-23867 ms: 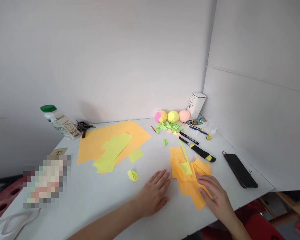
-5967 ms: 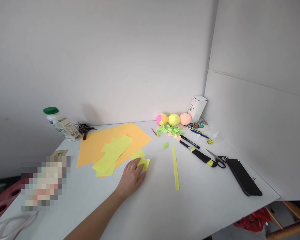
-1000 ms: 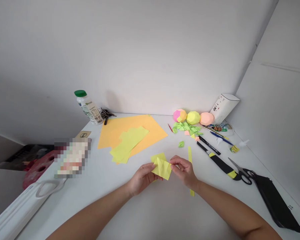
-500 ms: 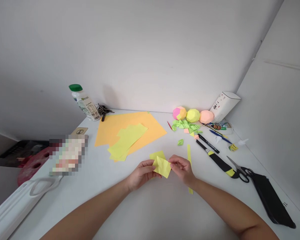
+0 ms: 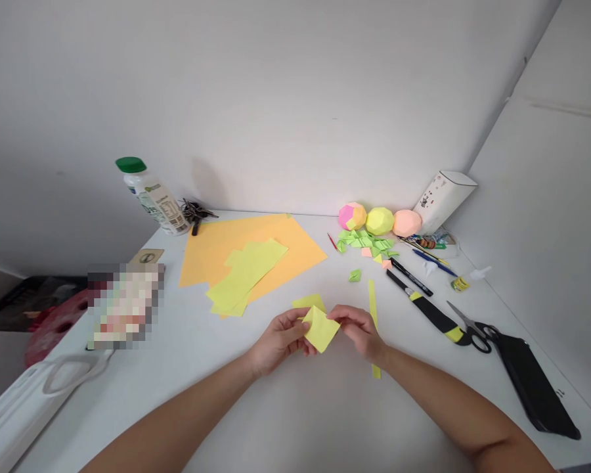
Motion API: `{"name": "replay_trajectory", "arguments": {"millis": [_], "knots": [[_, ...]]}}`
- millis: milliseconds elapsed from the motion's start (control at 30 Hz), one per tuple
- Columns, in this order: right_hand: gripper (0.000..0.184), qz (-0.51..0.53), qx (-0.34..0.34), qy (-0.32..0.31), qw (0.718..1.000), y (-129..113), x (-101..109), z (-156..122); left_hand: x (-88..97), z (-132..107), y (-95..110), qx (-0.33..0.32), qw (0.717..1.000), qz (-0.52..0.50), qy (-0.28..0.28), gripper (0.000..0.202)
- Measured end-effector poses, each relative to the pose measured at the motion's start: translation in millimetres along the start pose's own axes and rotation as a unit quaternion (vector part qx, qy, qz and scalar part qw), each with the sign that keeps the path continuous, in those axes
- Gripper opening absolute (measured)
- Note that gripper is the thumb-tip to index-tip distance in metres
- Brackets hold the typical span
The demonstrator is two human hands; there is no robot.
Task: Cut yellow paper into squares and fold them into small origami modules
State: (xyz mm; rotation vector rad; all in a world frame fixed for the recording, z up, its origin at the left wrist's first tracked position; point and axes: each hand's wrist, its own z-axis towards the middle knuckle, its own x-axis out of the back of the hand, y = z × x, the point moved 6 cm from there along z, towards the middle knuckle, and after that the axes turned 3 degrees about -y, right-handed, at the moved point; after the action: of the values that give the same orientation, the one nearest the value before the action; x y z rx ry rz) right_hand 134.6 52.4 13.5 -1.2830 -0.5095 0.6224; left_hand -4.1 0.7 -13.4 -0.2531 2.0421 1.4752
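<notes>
Between my hands is a small yellow paper square (image 5: 321, 330), turned so one corner points up. My left hand (image 5: 282, 338) is closed on its left side, thumb lying on the front of the paper. At the right corner, the fingers of my right hand (image 5: 358, 330) pinch the edge. Just behind lies another yellow paper piece (image 5: 309, 301), partly covered by the held square and my left fingers. A narrow yellow paper strip (image 5: 372, 299) passes under my right wrist.
Yellow sheets (image 5: 249, 276) lie on an orange sheet (image 5: 192, 263) at left. Folded green pieces (image 5: 367, 242) sit before several paper balls (image 5: 379, 221). A utility knife (image 5: 436, 318), scissors (image 5: 477, 330) and black pouch (image 5: 536, 384) lie at right; a bottle (image 5: 155, 200) stands back left.
The paper in my hands has gone from showing open creased flaps to a flatter diamond shape. My hands stay nearly in place, and the camera view has shifted slightly.
</notes>
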Motion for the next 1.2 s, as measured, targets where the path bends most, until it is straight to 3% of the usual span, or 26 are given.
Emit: {"name": "replay_trajectory", "arguments": {"millis": [100, 267, 367, 500, 633, 833, 1200], "knots": [[0.02, -0.042, 0.009, -0.025, 0.999, -3, -4, 1, 1.0, -1, -1, 0.013, 1.0, 0.01, 0.014, 0.053], [0.011, -0.101, -0.003, -0.028, 0.995, 0, -7, 4, -3.4, -2, -2, 0.026, 0.999, 0.043, -0.005, 0.047], [0.017, -0.069, -0.028, -0.023, 0.997, 4, -7, 4, -6.1, 0, -1, -0.002, 0.999, 0.042, -0.029, 0.038], [0.023, 0.004, -0.071, -0.036, 0.997, 11, -9, 4, -7.4, 1, 3, -0.044, 0.997, 0.029, -0.057, 0.045], [0.023, 0.026, -0.097, -0.031, 0.994, 15, -7, 4, -5.7, 0, 3, -0.055, 0.996, 0.043, -0.063, 0.039], [0.028, 0.058, -0.121, -0.023, 0.991, 16, -5, 7, -2.0, -1, -2, -0.044, 0.997, 0.057, -0.026, 0.014], [0.026, 0.078, -0.126, -0.013, 0.989, 16, -1, 6, -1.1, 0, -2, -0.041, 0.998, 0.05, -0.009, 0.015]]}}
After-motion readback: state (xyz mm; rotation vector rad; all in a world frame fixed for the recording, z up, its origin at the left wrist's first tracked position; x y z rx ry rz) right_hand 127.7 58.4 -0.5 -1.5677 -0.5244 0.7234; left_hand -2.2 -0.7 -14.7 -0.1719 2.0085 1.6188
